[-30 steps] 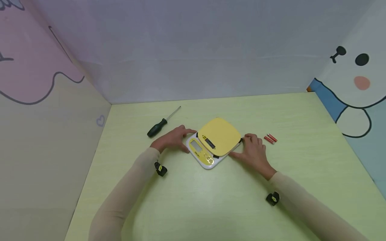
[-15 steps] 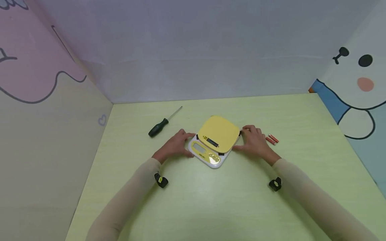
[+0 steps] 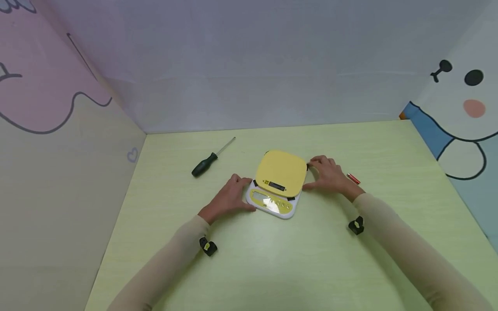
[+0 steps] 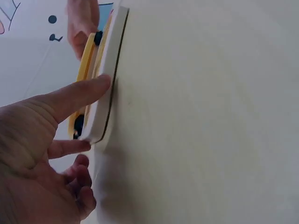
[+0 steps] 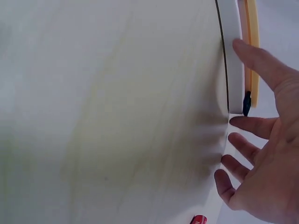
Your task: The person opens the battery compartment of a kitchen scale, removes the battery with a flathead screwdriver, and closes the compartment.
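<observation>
A kitchen scale [image 3: 283,172] with a yellow plate, white base and small display lies on the table, its display end toward me. My left hand [image 3: 230,195] holds the near left corner, thumb on the front edge and index finger on the left side. In the left wrist view the thumb presses the white base [image 4: 108,60] while the other fingers bend loosely. My right hand [image 3: 330,176] holds the far right corner between thumb and index finger. Its remaining fingers [image 5: 236,169] rest apart from the scale in the right wrist view.
A screwdriver [image 3: 204,166] with a dark handle lies left of the scale, its tip pointing to the back wall [image 3: 249,99]. A red battery [image 3: 353,178] lies just beyond my right wrist. Decorated walls stand on both sides of the table [image 3: 249,268].
The scale has turned counterclockwise, its display end swinging toward me. My left hand has come nearer and my right hand has moved farther away, covering one of the two red batteries.
</observation>
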A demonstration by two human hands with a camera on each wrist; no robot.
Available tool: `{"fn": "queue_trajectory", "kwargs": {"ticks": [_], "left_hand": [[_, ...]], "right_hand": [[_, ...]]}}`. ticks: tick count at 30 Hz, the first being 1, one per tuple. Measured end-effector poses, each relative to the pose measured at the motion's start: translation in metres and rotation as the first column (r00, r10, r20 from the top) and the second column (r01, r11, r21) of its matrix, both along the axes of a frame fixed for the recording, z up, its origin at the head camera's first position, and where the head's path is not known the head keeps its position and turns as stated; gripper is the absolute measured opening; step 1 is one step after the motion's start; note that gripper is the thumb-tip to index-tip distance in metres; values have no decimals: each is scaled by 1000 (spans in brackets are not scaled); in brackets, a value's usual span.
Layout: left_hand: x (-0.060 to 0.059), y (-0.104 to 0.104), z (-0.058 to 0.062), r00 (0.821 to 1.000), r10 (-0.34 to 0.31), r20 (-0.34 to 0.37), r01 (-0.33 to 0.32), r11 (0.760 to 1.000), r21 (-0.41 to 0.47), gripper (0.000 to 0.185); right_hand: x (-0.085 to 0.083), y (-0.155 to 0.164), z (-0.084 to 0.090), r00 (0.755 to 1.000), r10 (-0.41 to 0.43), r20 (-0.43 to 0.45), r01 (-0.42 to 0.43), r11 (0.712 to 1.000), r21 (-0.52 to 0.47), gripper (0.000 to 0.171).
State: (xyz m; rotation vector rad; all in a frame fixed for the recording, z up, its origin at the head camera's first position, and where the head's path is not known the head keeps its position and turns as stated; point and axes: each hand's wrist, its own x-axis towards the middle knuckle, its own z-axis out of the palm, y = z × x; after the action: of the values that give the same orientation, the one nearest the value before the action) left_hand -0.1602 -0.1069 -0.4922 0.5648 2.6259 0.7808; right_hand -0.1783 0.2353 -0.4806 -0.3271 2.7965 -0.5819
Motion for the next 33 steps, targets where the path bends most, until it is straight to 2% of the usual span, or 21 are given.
{"fn": "queue_trajectory", "kwargs": {"ticks": [3,6,7,11,15,18,22,33], "left_hand": [[-18,-9,7,993,-66,97,65,998,9,84],[-39,-17,11,983,-120,138,122,993,-3,77],[-46,-18,11,982,-128,137,132,991,-19,76],[-65,-17,16,985,-164,57,169,982,-85,77],[-78,-14,18,970,-242,17,242,961,-131,89],[-84,-12,17,961,-271,54,275,952,-134,95],[-86,-9,16,956,-271,113,284,950,-130,100],[-79,-8,18,951,-301,70,309,938,-156,106]], "right_hand": [[5,-2,1,1000,-27,12,27,1000,0,89],[15,-5,2,998,-55,13,55,998,2,90],[18,-7,2,998,-62,10,62,998,2,90],[33,-11,-2,998,-67,-21,67,998,10,91],[48,-17,-6,997,-72,-42,72,997,3,94],[57,-22,-7,997,-71,-43,71,997,-7,98],[63,-28,-8,996,-68,-52,68,998,-10,101],[59,-30,-7,998,-40,-57,39,999,-10,103]]}}
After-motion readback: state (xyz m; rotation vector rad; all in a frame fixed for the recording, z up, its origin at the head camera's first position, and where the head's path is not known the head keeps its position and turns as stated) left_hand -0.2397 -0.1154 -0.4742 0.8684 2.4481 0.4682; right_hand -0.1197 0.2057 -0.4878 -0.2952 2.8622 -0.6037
